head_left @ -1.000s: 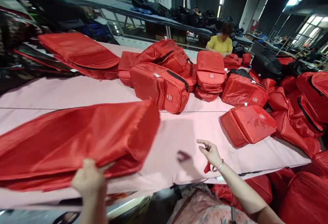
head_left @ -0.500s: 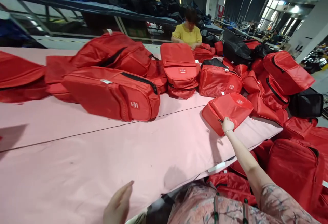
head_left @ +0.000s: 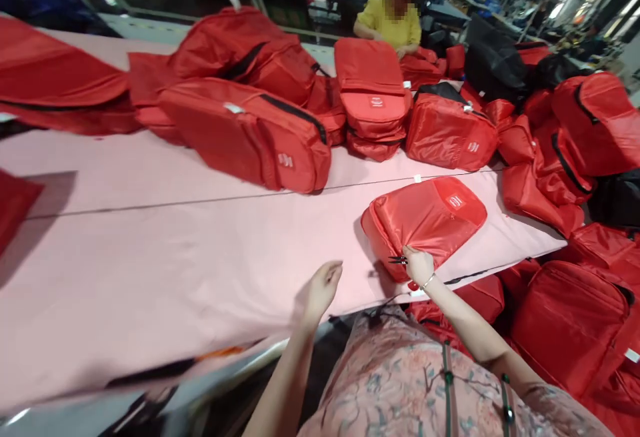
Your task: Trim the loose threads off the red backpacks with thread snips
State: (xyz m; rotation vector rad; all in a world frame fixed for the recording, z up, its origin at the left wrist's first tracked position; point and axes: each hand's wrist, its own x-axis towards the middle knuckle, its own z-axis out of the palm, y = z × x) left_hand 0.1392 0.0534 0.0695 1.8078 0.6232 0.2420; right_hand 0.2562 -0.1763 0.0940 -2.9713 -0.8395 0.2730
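A red bag (head_left: 420,217) with a white logo lies on the pink-covered table near its front edge. Fingers closed, my right hand (head_left: 419,266) presses against the near side of this bag and appears to pinch its fabric. Small black thread snips (head_left: 399,260) stick out from the same hand, blades to the left. My left hand (head_left: 323,288) is over the table to the left of the bag, apart from it. Its fingers are loosely bent, and nothing shows in them.
Behind are more red bags (head_left: 245,133), lying and standing in a row. At the right, red bags (head_left: 570,323) are heaped below the table (head_left: 175,277) edge. A person in a yellow top (head_left: 390,23) works across the table. Another red item (head_left: 15,207) shows at the left.
My right hand has brought the red bag nearer and slightly left, and it now lies on the table. My left hand has moved forward and right, towards the bag. The view has tilted down.
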